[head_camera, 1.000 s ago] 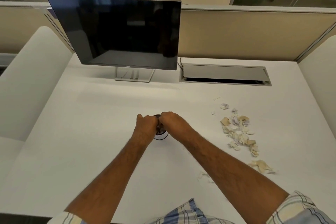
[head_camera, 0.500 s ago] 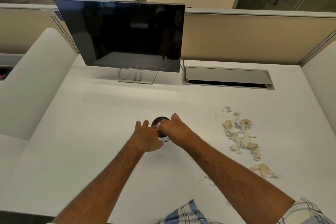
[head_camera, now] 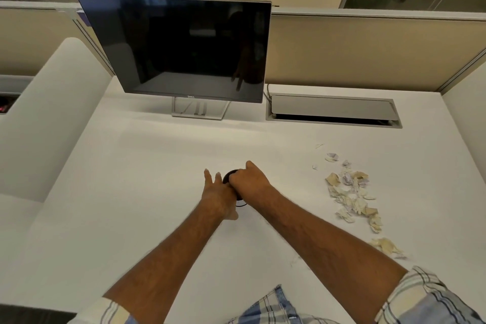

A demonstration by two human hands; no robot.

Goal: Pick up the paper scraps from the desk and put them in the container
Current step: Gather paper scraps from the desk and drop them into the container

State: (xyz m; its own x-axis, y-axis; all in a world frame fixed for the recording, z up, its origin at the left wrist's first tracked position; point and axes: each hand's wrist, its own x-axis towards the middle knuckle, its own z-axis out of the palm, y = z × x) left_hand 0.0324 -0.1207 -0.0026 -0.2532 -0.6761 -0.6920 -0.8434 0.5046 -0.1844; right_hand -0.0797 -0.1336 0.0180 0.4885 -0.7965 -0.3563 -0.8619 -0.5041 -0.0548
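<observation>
Both bare forearms reach forward over a white table [head_camera: 131, 192] and meet at a small dark round container [head_camera: 228, 176] near its middle. The left hand [head_camera: 219, 198] lies flat and open, fingers spread and pointing away, pressed against the container's left side. The right hand [head_camera: 249, 181] arches over the container's top with knuckles raised and its grip curled closed; whether it pinches any paper cannot be seen. Rolled plaid sleeves show at the bottom edge. A loose pile of torn paper scraps [head_camera: 352, 197], cream and pale lilac, lies on the table well to the right of the hands. Behind stands a dark, switched-off monitor [head_camera: 178, 47] whose lower bezel reads "DELL", with a grey cable hatch [head_camera: 332, 110] beside it.
</observation>
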